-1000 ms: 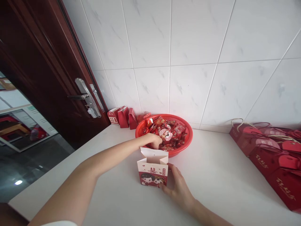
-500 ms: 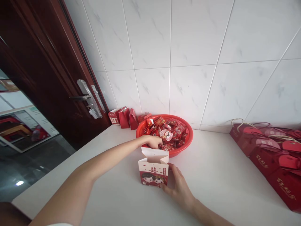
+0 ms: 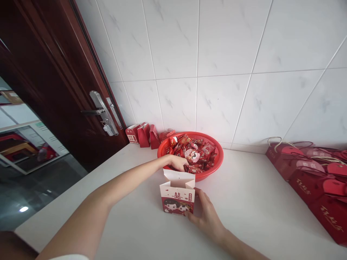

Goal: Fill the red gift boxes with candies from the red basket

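My left hand (image 3: 179, 163) reaches into a red plastic basket (image 3: 219, 157), its fingers bent down among red-wrapped candies (image 3: 202, 153). The fingertips are partly hidden, and whether they grip a candy does not show. Just in front of the basket stands a small paper gift box (image 3: 177, 198), upright with its top flaps apart. It is white above and red below, with two cartoon figures on its face. My right hand (image 3: 207, 216) grips the box at its lower right side, thumb at the front and fingers along the side.
Small red gift boxes (image 3: 144, 135) stand along the wall left of the basket. Several larger red gift bags (image 3: 306, 191) with cord handles line the right side of the white table (image 3: 130, 220). A dark wooden door (image 3: 62, 72) stands at the left, beside the tiled wall (image 3: 222, 43).
My left hand has shifted very slightly within the candies. My right hand and the gift box keep their place; the view has moved a touch.
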A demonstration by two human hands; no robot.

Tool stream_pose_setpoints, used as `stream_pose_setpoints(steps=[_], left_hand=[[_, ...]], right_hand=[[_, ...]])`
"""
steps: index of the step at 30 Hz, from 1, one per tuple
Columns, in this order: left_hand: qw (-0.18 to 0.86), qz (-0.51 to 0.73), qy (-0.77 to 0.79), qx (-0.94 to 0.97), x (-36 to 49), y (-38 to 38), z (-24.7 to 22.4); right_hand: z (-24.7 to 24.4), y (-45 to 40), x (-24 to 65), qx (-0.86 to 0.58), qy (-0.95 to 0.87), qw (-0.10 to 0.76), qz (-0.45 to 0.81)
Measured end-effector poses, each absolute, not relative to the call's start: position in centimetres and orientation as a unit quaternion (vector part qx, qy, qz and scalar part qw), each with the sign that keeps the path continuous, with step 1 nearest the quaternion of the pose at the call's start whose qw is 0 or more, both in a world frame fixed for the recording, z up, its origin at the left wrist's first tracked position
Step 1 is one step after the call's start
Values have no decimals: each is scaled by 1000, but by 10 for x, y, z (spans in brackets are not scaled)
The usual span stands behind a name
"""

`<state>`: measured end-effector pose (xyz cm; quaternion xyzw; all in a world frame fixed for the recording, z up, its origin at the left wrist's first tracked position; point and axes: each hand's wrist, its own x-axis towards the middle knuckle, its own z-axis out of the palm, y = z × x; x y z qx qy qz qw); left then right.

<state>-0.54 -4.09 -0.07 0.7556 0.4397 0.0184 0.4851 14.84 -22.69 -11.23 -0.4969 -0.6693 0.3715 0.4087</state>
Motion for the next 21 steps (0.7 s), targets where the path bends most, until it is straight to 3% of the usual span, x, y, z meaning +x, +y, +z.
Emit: stream_pose_setpoints(steps=[3, 12, 21], left_hand=[[518, -75, 414, 745, -5, -41, 10], [617, 145, 335, 697, 0, -34, 36], [568, 215, 500, 617, 11, -29, 41]], right_hand=[[-111, -227, 149, -495, -672, 403, 375], [-109, -228, 149, -494, -669, 399, 386], [-107, -228, 149, -497, -667, 392, 392]])
